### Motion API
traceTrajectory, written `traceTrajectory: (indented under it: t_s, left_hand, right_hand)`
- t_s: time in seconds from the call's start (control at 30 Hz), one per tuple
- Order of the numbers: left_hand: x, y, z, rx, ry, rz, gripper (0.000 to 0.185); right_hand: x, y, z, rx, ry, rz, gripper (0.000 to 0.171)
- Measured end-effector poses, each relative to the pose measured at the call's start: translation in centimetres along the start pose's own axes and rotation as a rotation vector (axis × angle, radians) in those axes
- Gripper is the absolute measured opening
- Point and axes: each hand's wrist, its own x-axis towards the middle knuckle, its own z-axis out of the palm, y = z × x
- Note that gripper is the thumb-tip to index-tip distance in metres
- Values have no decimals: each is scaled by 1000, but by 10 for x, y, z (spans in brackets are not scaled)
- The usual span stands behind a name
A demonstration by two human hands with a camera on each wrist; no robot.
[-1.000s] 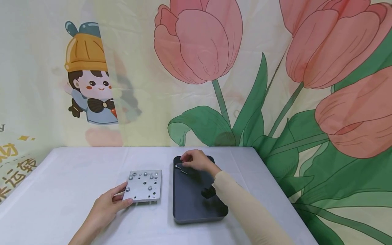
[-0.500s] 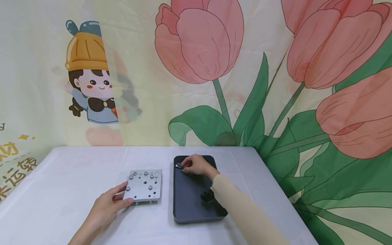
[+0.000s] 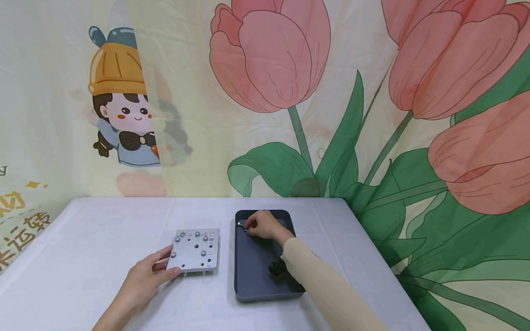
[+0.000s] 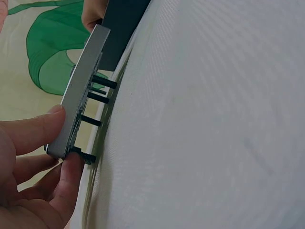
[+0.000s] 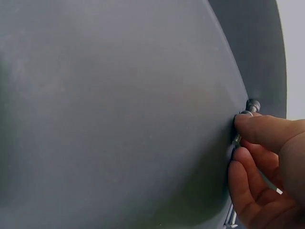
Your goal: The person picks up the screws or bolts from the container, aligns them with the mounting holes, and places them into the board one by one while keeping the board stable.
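Note:
My left hand (image 3: 145, 280) grips the left front corner of a square silver metal plate (image 3: 192, 253), thumb on the near edge. Several socket-head screws sit in its holes, and their threaded ends (image 4: 90, 120) stick out underneath in the left wrist view. Over the far left part of a dark grey tray (image 3: 253, 280), my right hand (image 3: 267, 224) pinches a small metal screw (image 5: 247, 113) between thumb and fingers, close to the tray floor. Another screw (image 5: 254, 104) lies just beyond it by the tray wall. The fingers hide most of the pinched screw.
A white cloth covers the table (image 3: 103, 239), and the tray stands to the right of the plate. A dark object (image 3: 277, 268) shows beside the right sleeve, over the tray. A curtain (image 3: 198, 138) with printed tulips hangs behind the table.
My right hand has come down onto the screw in the tray, and its fingers now pinch it. The left hand and the plate have stayed put.

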Motion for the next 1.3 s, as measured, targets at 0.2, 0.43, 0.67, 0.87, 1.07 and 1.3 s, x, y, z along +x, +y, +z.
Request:
traceTrajectory:
  t_s: [0.2, 0.43, 0.67, 0.87, 1.07, 1.3]
  left_hand:
    - [1, 0, 0, 17, 6, -5, 89]
    - [1, 0, 1, 9, 1, -11, 89]
    - [1, 1, 0, 16, 2, -10, 89]
    - [1, 1, 0, 5, -1, -13, 89]
    - [1, 2, 0, -9, -3, -17, 89]
    - [0, 2, 0, -7, -4, -18, 90]
  right_hand:
    - [1, -2, 0, -67, 0, -18, 9]
    - [0, 3, -1, -21, 15, -12, 7]
    - [-3, 4, -8, 66, 15, -2, 15]
    - [-4, 4, -12, 112, 16, -3, 16]
    - [-5, 2, -14, 182, 26, 4, 14]
    - [-6, -4, -15, 251, 41, -7, 18]
